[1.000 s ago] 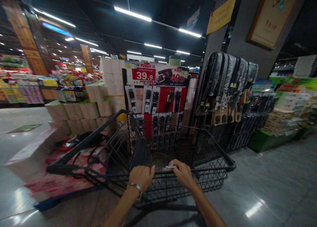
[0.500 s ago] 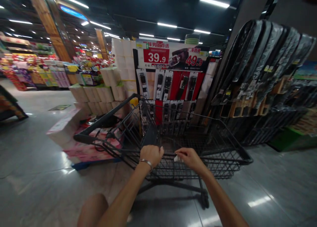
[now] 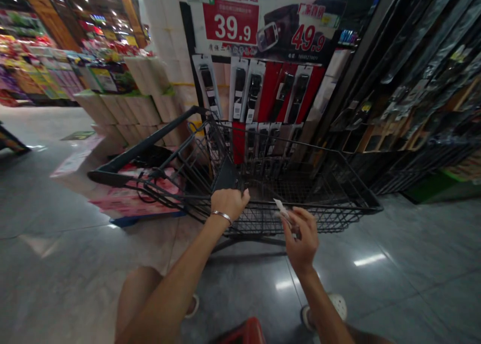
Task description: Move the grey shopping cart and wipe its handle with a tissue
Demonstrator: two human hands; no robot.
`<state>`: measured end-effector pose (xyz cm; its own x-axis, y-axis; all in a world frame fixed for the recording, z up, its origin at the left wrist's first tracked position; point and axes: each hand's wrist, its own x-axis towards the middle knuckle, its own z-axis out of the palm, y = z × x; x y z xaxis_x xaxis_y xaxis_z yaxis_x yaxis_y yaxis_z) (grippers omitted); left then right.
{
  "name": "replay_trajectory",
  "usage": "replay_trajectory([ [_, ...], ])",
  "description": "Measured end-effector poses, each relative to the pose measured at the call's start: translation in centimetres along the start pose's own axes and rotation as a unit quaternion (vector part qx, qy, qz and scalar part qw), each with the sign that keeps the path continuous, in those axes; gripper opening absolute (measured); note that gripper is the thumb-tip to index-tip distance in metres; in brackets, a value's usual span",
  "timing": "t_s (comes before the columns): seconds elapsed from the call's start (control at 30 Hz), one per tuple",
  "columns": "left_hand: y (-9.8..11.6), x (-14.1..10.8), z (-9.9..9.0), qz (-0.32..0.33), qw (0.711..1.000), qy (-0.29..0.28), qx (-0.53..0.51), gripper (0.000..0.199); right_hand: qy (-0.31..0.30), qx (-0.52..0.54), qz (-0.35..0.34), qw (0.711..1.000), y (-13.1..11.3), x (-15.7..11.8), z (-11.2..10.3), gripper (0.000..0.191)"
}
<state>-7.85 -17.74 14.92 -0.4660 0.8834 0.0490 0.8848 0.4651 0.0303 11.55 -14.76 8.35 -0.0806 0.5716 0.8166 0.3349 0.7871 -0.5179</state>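
Observation:
A black wire shopping cart (image 3: 323,216) stands sideways in front of me. My left hand (image 3: 228,204), with a silver bracelet (image 3: 222,215) at the wrist, is wrapped round the near side rail of the cart. To its right, just on my side of the rail, my right hand (image 3: 302,236) is raised off the cart. Its fingers pinch a small white slip of paper (image 3: 280,206), which sticks up past the fingertips. What is printed on the slip, if anything, is too blurred to read.
Behind the cart stands a rack of packaged belts (image 3: 255,91) under a price sign (image 3: 233,26). Stacked paper rolls (image 3: 124,111) and pink packs (image 3: 131,199) are at left. More belts (image 3: 413,93) hang at right. A red object (image 3: 248,331) shows at the bottom edge.
My right hand has come off the cart rail and back toward me, turning upward with the paper slip. The left hand keeps its grip. My view has tilted down and moved nearer.

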Motion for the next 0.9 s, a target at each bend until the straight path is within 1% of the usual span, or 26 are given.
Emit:
replay_trajectory([
  [0.1, 0.5, 0.5, 0.2, -0.006, 1.000, 0.007, 0.000, 0.067, 0.013, -0.019, -0.011, 1.000, 0.2, -0.5, 2.7, 0.009],
  [0.2, 1.0, 0.8, 0.4, -0.005, 1.000, 0.010, -0.002, 0.066, -0.004, -0.058, -0.010, 0.998, 1.3, -1.1, 5.4, 0.008],
  [0.3, 1.5, 1.0, 0.4, -0.006, 1.000, 0.007, -0.007, 0.066, -0.013, -0.036, -0.005, 0.999, 2.6, -2.0, 7.4, 0.011],
  [0.4, 1.9, 1.1, 0.4, -0.004, 1.000, 0.004, -0.012, 0.066, -0.014, -0.013, 0.006, 1.000, 3.5, -2.4, 8.0, 0.015],
  [0.5, 2.1, 1.3, 0.5, -0.005, 1.000, 0.008, -0.015, 0.065, -0.033, 0.003, 0.008, 0.999, 4.1, -2.5, 7.7, 0.017],
  [0.57, 2.3, 1.3, 0.6, -0.005, 1.000, 0.013, -0.017, 0.064, -0.047, 0.008, 0.024, 0.999, 4.7, -2.8, 7.3, 0.017],
  [0.6, 2.3, 1.4, 0.6, -0.004, 1.000, 0.017, -0.017, 0.064, -0.053, 0.010, 0.043, 0.998, 5.1, -3.1, 7.1, 0.017],
  [0.67, 2.4, 1.4, 0.8, -0.001, 1.000, 0.026, -0.018, 0.064, -0.053, 0.021, 0.108, 0.992, 5.9, -3.8, 6.8, 0.016],
  [0.73, 2.6, 1.3, 0.8, 0.002, 0.999, 0.029, -0.018, 0.064, -0.041, 0.042, 0.198, 0.978, 6.5, -4.5, 6.8, 0.014],
  [0.77, 2.6, 1.3, 0.9, 0.003, 0.999, 0.030, -0.017, 0.063, -0.030, 0.057, 0.250, 0.966, 6.6, -4.7, 6.9, 0.014],
  [0.83, 2.7, 1.2, 0.9, 0.007, 0.999, 0.030, -0.014, 0.063, -0.002, 0.110, 0.362, 0.926, 6.5, -4.8, 7.1, 0.017],
  [0.9, 2.7, 1.0, 0.8, 0.019, 0.999, 0.038, -0.012, 0.064, 0.036, 0.186, 0.454, 0.870, 5.8, -4.5, 7.5, 0.022],
])
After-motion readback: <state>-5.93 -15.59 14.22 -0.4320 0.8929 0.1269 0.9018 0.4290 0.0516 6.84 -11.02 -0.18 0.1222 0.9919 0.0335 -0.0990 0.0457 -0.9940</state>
